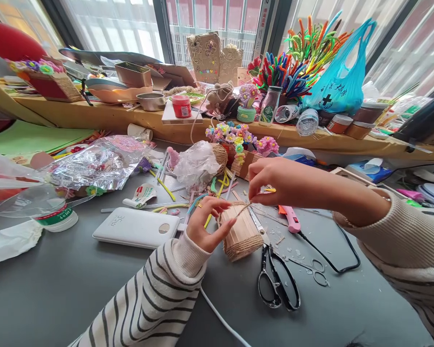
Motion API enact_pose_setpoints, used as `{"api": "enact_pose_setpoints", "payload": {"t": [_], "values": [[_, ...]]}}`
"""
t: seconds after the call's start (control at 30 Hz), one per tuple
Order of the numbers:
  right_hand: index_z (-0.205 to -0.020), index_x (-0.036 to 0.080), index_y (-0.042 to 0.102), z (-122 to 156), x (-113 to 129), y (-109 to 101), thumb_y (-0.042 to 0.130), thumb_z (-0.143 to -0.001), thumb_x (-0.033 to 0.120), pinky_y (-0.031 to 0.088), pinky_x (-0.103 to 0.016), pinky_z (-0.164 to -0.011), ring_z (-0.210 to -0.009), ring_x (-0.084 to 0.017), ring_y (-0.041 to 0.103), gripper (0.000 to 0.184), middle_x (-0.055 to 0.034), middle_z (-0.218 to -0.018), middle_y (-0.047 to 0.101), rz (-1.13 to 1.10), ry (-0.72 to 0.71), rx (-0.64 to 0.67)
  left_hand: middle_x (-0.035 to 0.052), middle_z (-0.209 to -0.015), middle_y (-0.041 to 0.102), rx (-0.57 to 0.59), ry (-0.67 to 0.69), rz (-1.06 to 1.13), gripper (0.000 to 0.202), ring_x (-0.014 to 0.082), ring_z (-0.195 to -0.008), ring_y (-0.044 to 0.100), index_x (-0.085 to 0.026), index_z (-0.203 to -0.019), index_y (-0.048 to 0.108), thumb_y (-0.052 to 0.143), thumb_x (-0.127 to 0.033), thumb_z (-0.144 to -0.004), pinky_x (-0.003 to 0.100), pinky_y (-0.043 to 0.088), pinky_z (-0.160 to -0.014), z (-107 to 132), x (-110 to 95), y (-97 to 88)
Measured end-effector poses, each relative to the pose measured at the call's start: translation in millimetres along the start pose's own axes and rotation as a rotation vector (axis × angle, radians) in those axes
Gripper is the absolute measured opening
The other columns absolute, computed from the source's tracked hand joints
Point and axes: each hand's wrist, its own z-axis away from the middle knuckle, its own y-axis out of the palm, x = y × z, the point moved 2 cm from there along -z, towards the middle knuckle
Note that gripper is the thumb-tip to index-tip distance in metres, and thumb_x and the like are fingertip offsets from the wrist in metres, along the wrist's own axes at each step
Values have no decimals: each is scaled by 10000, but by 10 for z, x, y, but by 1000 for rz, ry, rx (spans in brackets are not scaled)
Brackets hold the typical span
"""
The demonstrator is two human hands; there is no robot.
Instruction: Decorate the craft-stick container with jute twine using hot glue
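Observation:
A small box of popsicle sticks wrapped with twine (pixel 241 233) lies on the grey table (pixel 58 289). My left hand (pixel 206 222) presses its fingers against the box's left upper edge, holding it steady. My right hand (pixel 275 180) hovers above the box with fingers pinched on a strand of twine (pixel 243 208) that runs down to the box's rim. Both sleeves are striped knit.
Black scissors (pixel 277 277) lie just right of the box, small silver scissors (pixel 315 271) beyond. A pink glue gun (pixel 291 219) with black cord, a white power bank (pixel 135 226), a glue bottle (pixel 58 219), foil wrap (pixel 94 164) and pipe-cleaner flowers (pixel 238 137) crowd the table. A cluttered wooden shelf (pixel 101 118) runs behind.

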Motion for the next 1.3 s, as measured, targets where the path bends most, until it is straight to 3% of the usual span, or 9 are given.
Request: {"api": "enact_pose_setpoints", "payload": {"t": [0.17, 0.27, 0.37, 0.7, 1.03, 1.3], "values": [[-645, 216, 670, 140, -62, 101, 579, -678, 162, 369, -239, -574, -619, -99, 482, 111, -2, -684, 543, -20, 25, -29, 127, -1113, 431, 26, 36, -86, 620, 261, -1065, 411, -177, -1133, 396, 662, -367, -606, 381, 435, -809, 60, 13, 12], [-648, 211, 667, 205, -82, 133, 585, -679, 170, 367, -239, -568, -622, -100, 479, 97, -5, -694, 541, -36, 45, -52, 155, -1231, 359, 104, 77, -145, 924, 311, -1178, 308, -178, -1242, 269, 696, -507, -492, 491, 297, -959, 97, 11, 56], [-661, 205, 662, 260, -85, 150, 572, -696, 178, 368, -239, -578, -651, -106, 479, 100, -10, -709, 544, -47, 35, -80, 160, -1289, 315, 159, 82, -227, 1054, 319, -1216, 267, -184, -1288, 181, 690, -562, -447, 514, 219, -1005, 126, 11, 92], [-707, 211, 653, 459, -137, 356, 565, -724, 190, 398, -236, -610, -692, -110, 478, 92, -20, -743, 544, -136, 52, -222, 147, -1270, 352, 239, -72, -244, 944, 313, -1177, 346, -181, -1293, 183, 668, -444, -526, 494, 279, -981, 184, 40, 102], [-785, 188, 625, 737, -33, 728, 539, -750, 155, 422, -289, -681, -733, -131, 472, 98, -30, -726, 516, -218, 135, -427, 144, -1236, 361, 239, -83, -219, 918, 300, -1162, 338, -173, -1277, 220, 673, -436, -523, 485, 310, -958, 193, 56, 109], [-803, 179, 617, 733, 49, 752, 530, -762, 143, 423, -336, -753, -732, -138, 487, 103, -32, -714, 514, -148, 149, -504, 157, -1269, 344, 290, -72, -171, 949, 312, -1209, 285, -177, -1248, 286, 669, -574, -476, 502, 241, -1003, 127, 27, 35]]}}
